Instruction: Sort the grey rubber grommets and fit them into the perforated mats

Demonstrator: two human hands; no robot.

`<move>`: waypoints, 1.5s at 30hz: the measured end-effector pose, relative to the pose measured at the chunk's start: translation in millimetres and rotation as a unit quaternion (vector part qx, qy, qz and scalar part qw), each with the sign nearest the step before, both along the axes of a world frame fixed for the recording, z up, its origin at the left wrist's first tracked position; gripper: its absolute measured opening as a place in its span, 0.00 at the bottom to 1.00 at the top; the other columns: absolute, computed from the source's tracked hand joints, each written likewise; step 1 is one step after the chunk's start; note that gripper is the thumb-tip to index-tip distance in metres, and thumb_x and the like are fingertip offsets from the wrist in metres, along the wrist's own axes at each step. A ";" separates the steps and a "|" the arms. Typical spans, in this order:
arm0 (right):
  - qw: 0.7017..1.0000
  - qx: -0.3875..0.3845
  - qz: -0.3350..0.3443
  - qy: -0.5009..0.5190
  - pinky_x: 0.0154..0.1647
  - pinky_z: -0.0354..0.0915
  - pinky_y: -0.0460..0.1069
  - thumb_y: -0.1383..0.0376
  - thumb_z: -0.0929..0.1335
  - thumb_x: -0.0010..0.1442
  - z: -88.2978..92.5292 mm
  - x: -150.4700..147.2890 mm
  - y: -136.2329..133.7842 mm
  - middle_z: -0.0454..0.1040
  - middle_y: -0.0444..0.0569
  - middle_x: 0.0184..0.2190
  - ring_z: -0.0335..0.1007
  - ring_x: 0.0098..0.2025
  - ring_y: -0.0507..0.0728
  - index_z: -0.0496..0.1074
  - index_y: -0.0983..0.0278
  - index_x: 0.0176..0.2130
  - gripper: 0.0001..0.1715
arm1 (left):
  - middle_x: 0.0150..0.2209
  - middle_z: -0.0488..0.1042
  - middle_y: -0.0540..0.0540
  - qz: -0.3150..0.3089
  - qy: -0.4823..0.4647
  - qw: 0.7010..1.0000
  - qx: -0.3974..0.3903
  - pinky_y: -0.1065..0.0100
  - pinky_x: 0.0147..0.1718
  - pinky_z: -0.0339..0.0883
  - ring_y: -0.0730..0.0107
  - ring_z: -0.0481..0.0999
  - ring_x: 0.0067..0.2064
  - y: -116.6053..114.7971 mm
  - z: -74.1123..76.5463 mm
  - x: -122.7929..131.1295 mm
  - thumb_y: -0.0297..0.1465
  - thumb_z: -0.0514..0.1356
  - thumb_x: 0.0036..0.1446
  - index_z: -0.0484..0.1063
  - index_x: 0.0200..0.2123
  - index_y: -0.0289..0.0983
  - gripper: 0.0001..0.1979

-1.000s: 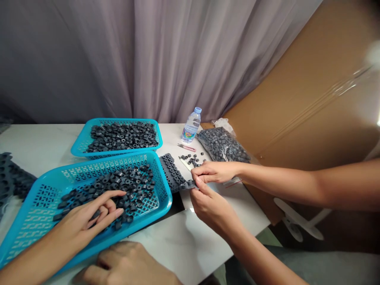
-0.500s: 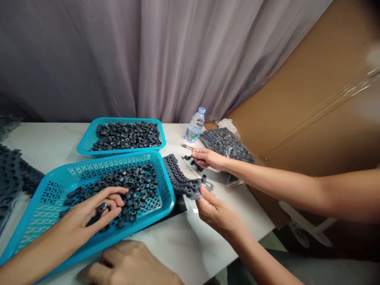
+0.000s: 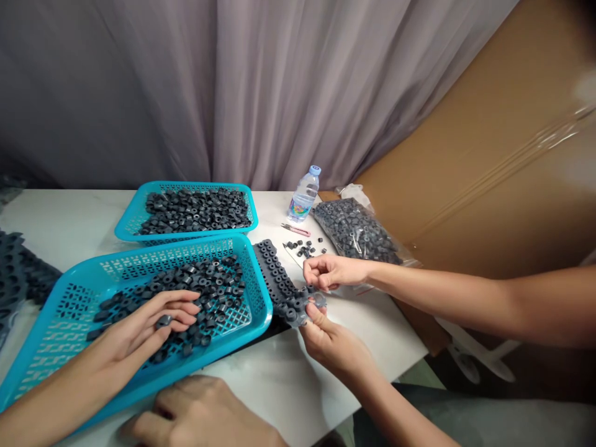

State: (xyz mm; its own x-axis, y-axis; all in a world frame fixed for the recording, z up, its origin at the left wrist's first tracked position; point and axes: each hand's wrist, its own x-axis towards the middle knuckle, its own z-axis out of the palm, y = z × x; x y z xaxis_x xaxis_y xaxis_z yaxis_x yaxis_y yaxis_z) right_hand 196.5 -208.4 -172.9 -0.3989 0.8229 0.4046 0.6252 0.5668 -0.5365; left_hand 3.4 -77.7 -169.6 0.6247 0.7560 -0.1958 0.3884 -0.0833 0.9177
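My left hand [image 3: 170,316] is in the near basket [image 3: 264,299], fingers loosely curled, thumb low, one small black ring [image 3: 164,321] caught between them. My right hand [image 3: 205,413] is at the table's [image 3: 298,385] front edge, curled and blurred; can't tell if it grips anything. Step in hand, my read: picking rings from the heap [image 3: 200,273]; next move calls for a firmer pinch on that one ring and a lift clear of its neighbours. Counts: two blue baskets, near one along the front edge, far basket [image 3: 128,227] behind it toward the back edge; rings in both too many to count. One bottle [image 3: 303,197] and one pair of pink snips [image 3: 296,230], bottle toward the back right corner, snips just in front. One clear bag [image 3: 356,230] of rings, right edge. Roughly a dozen loose rings [image 3: 305,252] left of it, some possibly hidden. One studded mat [image 3: 274,267] beside the near basket, its end in a co-worker's lower hand [image 3: 328,338], upper hand [image 3: 330,273] just above. Dark holed sheeting [image 3: 12,267], left side, cut off, number unclear.
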 end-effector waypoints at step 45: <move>0.945 0.085 -0.224 0.221 0.33 0.73 0.50 0.74 0.67 0.68 1.1 -5.9 3.8 0.75 0.49 0.37 0.71 0.32 0.55 0.68 0.59 0.59 0.23 | 0.52 0.81 0.49 0.015 -0.065 0.998 -0.012 0.71 0.54 0.75 0.61 0.81 0.55 -26.5 27.1 21.5 0.46 0.61 0.68 0.80 0.51 0.47 0.16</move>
